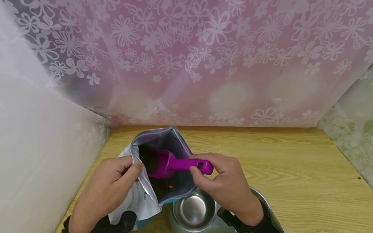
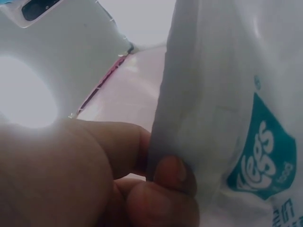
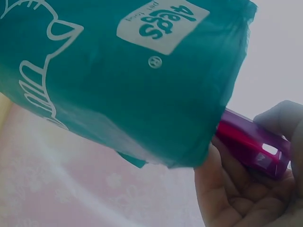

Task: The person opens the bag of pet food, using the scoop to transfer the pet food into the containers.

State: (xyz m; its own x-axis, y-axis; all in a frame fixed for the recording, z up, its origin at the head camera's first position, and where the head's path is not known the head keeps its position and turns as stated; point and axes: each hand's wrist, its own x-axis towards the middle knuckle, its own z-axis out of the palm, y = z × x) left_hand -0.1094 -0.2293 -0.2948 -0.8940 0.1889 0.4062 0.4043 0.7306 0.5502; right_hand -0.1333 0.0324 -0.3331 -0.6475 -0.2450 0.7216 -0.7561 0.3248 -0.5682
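I log: purple scoop (image 1: 164,166), head inside the pet-food bag (image 1: 139,203), against dark contents (image 1: 161,187). Right hand (image 1: 228,180): fingers closed on the scoop's handle, I judge for steering. Left hand (image 1: 105,184): pinching the bag's rim, likely so the mouth gapes. Nearby: steel bowl (image 1: 193,210).

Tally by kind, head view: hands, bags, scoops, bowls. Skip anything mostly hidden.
Hands: 2 (left hand, right hand)
Open bag: 1
Purple scoop: 1
Metal bowl: 1
Total: 5
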